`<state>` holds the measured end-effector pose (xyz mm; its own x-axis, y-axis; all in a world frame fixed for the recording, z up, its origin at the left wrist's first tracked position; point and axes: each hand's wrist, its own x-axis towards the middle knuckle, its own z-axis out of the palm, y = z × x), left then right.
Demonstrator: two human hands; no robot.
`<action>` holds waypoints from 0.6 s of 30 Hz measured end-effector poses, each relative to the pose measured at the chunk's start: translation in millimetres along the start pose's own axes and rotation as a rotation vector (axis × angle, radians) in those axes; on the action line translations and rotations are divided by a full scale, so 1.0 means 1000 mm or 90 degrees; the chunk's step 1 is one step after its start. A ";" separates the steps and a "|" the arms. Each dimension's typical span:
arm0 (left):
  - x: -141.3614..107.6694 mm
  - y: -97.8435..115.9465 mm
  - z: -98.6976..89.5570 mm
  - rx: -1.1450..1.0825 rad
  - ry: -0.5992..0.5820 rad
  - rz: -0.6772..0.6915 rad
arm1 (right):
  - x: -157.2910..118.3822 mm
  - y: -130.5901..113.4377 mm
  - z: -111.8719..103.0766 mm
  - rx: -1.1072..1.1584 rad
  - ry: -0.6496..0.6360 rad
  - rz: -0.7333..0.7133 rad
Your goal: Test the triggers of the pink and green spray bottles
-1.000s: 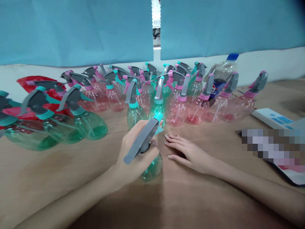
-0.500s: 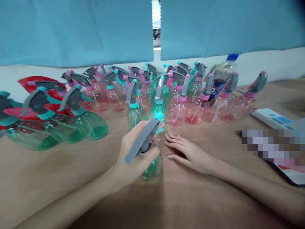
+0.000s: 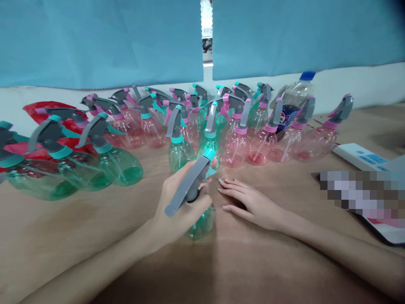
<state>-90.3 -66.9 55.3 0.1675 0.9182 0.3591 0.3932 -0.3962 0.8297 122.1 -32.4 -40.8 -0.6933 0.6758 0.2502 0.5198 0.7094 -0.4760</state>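
My left hand (image 3: 180,198) is wrapped round the neck of a green spray bottle (image 3: 204,221) with a grey and turquoise trigger head. The bottle stands upright on the brown tabletop, its neck hidden by my fingers. To its right, my right hand (image 3: 249,200) lies on the table with fingers stretched out, holding nothing and apart from the bottle. Just beyond are two green spray bottles (image 3: 181,154) and a pink spray bottle (image 3: 234,150). Three more green spray bottles (image 3: 122,166) stand at the left.
Several pink and green spray bottles (image 3: 155,131) crowd the back of the table. Among them stands a large soda bottle (image 3: 297,99) with a blue cap. Red plastic (image 3: 44,105) lies at far left. On the right are a white device (image 3: 360,156) and a dark-edged, blurred flat object (image 3: 384,236).
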 end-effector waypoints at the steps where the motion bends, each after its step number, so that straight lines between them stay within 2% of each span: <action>1: 0.001 0.001 0.000 -0.011 -0.005 -0.005 | 0.000 0.000 0.000 -0.001 0.001 0.000; 18: 0.002 -0.001 -0.003 0.002 -0.026 -0.019 | 0.000 0.000 0.000 -0.001 -0.007 0.000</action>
<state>-93.1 -64.8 56.5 0.1932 0.9288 0.3162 0.4012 -0.3689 0.8385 122.0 -31.9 -40.6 -0.6994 0.6730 0.2407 0.5200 0.7101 -0.4746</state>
